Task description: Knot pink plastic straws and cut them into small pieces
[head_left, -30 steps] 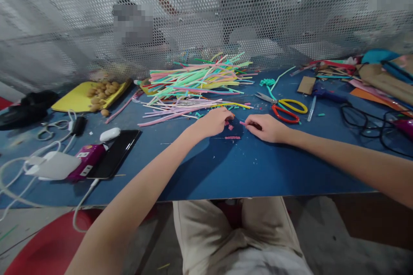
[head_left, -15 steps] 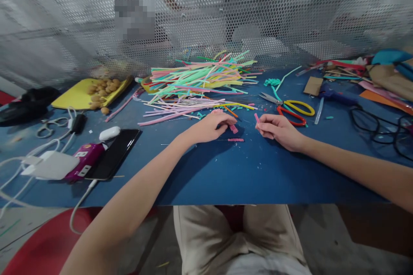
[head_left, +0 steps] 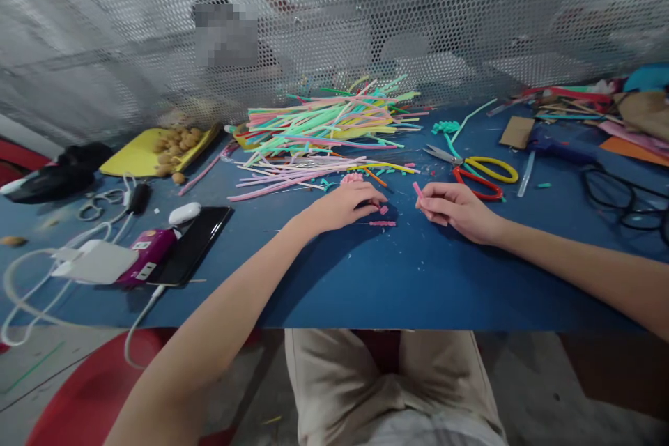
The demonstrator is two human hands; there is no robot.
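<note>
My left hand (head_left: pixel 345 205) rests palm down on the blue table (head_left: pixel 366 272), its fingertips closed over small pink straw pieces (head_left: pixel 383 210). A pink ruffled bit (head_left: pixel 351 178) shows just behind its knuckles. My right hand (head_left: pixel 454 210) pinches a short pink straw piece (head_left: pixel 417 189) between thumb and fingers, a little right of the left hand. Another pink cut piece (head_left: pixel 382 224) lies on the table between the hands. A heap of long coloured straws (head_left: pixel 324 129) lies just beyond both hands.
Scissors with red and yellow handles (head_left: pixel 478 174) lie right of the straws. A phone (head_left: pixel 191 244), a purple device (head_left: pixel 146 256), a white charger (head_left: pixel 97 261) and cables sit at left. A yellow tray of nuts (head_left: pixel 157 152) is far left. Perforated metal screen (head_left: pixel 334 21) backs the table; craft clutter (head_left: pixel 585 125) at right.
My right hand has lifted slightly with the pink piece pinched upright. My left hand has stayed over the pink bits. The camera has shifted a little.
</note>
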